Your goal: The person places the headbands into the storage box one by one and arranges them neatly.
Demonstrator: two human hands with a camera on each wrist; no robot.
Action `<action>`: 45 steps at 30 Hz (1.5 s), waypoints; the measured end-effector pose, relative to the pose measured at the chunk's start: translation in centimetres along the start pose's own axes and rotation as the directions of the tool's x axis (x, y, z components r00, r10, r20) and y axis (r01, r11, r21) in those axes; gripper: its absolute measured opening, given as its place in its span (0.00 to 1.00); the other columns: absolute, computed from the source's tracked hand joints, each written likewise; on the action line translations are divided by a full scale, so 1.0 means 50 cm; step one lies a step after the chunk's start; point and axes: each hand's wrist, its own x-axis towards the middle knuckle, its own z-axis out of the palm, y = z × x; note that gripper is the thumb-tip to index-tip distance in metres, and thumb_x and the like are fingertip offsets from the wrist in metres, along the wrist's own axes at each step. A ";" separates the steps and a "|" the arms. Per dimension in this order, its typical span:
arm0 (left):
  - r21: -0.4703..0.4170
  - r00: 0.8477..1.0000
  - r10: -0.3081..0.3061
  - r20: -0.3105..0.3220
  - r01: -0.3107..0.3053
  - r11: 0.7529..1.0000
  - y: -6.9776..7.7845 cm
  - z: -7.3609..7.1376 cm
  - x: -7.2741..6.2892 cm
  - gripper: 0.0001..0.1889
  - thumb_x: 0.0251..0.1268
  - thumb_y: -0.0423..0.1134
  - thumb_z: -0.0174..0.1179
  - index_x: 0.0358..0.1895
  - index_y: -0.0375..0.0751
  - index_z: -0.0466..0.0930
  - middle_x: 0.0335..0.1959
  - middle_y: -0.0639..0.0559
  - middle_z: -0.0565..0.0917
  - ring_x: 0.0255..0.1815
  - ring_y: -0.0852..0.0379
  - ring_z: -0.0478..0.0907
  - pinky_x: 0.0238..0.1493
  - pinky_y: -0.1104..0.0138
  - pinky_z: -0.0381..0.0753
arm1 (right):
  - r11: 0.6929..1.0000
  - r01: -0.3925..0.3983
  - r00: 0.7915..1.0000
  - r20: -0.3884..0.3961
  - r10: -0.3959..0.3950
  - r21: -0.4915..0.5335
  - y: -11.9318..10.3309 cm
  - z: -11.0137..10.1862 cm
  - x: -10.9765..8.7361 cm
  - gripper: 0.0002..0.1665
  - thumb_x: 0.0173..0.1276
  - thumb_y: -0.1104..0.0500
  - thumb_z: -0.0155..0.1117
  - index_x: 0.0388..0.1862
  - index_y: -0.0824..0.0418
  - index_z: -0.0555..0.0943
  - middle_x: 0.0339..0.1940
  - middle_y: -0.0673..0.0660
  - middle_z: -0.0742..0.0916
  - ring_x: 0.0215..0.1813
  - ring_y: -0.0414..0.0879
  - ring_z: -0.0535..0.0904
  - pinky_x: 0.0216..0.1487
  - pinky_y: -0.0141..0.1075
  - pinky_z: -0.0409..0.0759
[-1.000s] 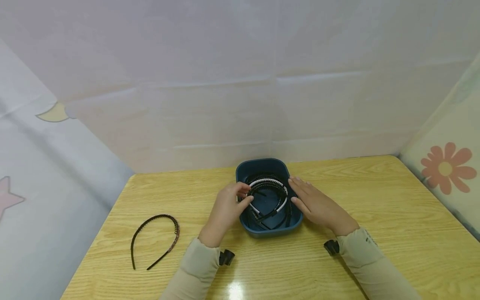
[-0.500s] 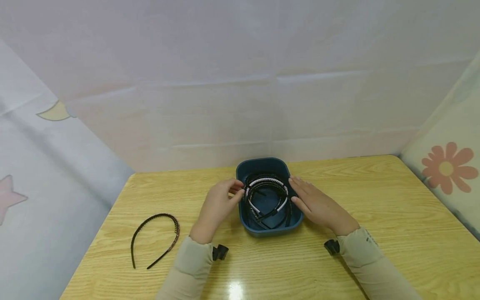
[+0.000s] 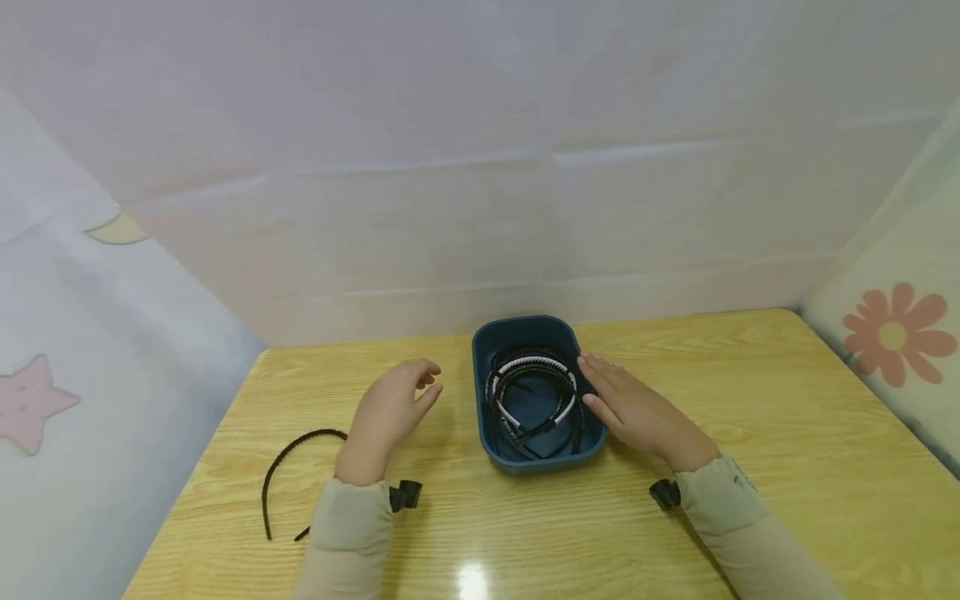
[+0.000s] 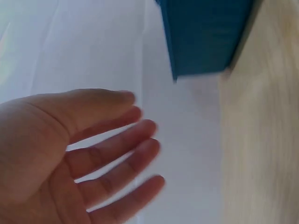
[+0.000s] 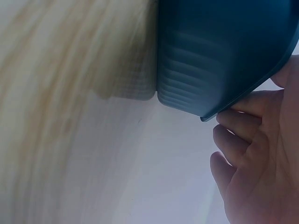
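A dark blue plastic box (image 3: 540,468) stands on the table with several headbands inside, black ones and a white one (image 3: 534,360) overlapping in a loose stack. My left hand (image 3: 386,417) hovers to the left of the box, its fingers loosely bent and holding nothing; the left wrist view shows them apart from the box wall (image 4: 205,37). With its fingertips, my right hand (image 3: 637,412) rests on the right rim of the box. A black headband (image 3: 266,492) lies on the table at left, partly hidden behind my left hand and wrist.
The wood-grain table (image 3: 772,433) extends on both sides of the box. A pale sheet (image 3: 420,167) hangs right behind its back edge, and printed sheets border it at left and right.
My left hand has let go of the headband at the box's left side and moved left, now covering part of the headband on the table. The right hand stays at the rim.
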 end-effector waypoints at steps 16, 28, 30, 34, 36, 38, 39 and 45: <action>0.006 0.984 -0.109 0.140 0.110 0.994 -0.140 -0.047 -0.038 0.19 0.74 0.30 0.59 0.65 0.31 0.75 0.56 0.32 0.81 0.57 0.34 0.77 0.54 0.43 0.80 | 1.000 -0.002 1.000 -0.009 0.002 0.002 0.006 0.006 -0.007 0.36 0.85 0.48 0.44 0.81 0.67 0.55 0.82 0.64 0.60 0.82 0.60 0.54 0.80 0.56 0.52; 0.200 0.983 -0.111 0.147 0.081 0.976 -0.201 -0.041 -0.101 0.17 0.67 0.20 0.56 0.56 0.34 0.82 0.50 0.32 0.82 0.50 0.29 0.79 0.43 0.45 0.84 | 1.000 0.006 1.000 -0.015 -0.006 0.001 -0.002 0.007 0.002 0.36 0.85 0.49 0.44 0.81 0.67 0.55 0.82 0.64 0.60 0.81 0.60 0.54 0.80 0.55 0.52; 0.219 0.984 -0.108 0.140 0.075 0.973 -0.213 -0.041 -0.106 0.17 0.66 0.19 0.55 0.54 0.35 0.84 0.48 0.33 0.83 0.50 0.27 0.78 0.44 0.43 0.83 | 1.000 0.009 1.000 -0.020 -0.009 -0.001 -0.002 0.008 0.003 0.36 0.85 0.49 0.44 0.81 0.67 0.56 0.82 0.64 0.60 0.81 0.60 0.54 0.80 0.55 0.52; 0.234 0.982 -0.114 0.148 0.078 0.969 -0.241 -0.040 -0.112 0.15 0.68 0.21 0.54 0.52 0.35 0.85 0.46 0.34 0.83 0.49 0.27 0.79 0.49 0.38 0.80 | 1.000 0.015 1.000 -0.024 -0.015 -0.007 0.000 0.009 0.005 0.36 0.85 0.49 0.45 0.81 0.68 0.56 0.82 0.65 0.61 0.81 0.61 0.55 0.80 0.56 0.53; 0.219 0.980 -0.125 0.157 0.089 0.972 -0.252 -0.041 -0.114 0.15 0.69 0.23 0.54 0.53 0.35 0.84 0.46 0.34 0.83 0.50 0.28 0.79 0.50 0.38 0.80 | 1.000 0.012 1.000 -0.022 -0.013 -0.006 0.002 0.009 0.006 0.36 0.85 0.49 0.45 0.81 0.67 0.56 0.82 0.64 0.60 0.81 0.60 0.54 0.80 0.55 0.53; 0.202 0.976 -0.137 0.170 0.102 0.974 -0.262 -0.042 -0.116 0.15 0.69 0.23 0.54 0.54 0.35 0.83 0.47 0.34 0.83 0.51 0.28 0.79 0.51 0.37 0.79 | 1.000 0.008 1.000 -0.018 -0.008 -0.002 0.003 0.010 0.007 0.36 0.85 0.48 0.45 0.81 0.67 0.56 0.82 0.64 0.60 0.81 0.59 0.54 0.80 0.55 0.53; 0.193 0.975 -0.142 0.172 0.108 0.975 -0.266 -0.044 -0.116 0.15 0.69 0.23 0.53 0.54 0.34 0.83 0.48 0.33 0.83 0.52 0.28 0.79 0.52 0.37 0.79 | 1.000 0.005 1.000 -0.014 -0.005 0.003 0.003 0.010 0.007 0.36 0.85 0.48 0.44 0.81 0.67 0.56 0.82 0.64 0.60 0.82 0.59 0.54 0.80 0.55 0.52; 0.158 0.970 -0.168 0.177 0.140 0.977 -0.289 -0.054 -0.117 0.16 0.65 0.22 0.54 0.53 0.32 0.82 0.49 0.29 0.81 0.54 0.25 0.77 0.55 0.36 0.76 | 1.000 0.000 1.000 0.002 0.000 0.009 0.004 0.013 0.009 0.36 0.85 0.47 0.43 0.82 0.66 0.54 0.82 0.63 0.59 0.82 0.57 0.52 0.81 0.53 0.51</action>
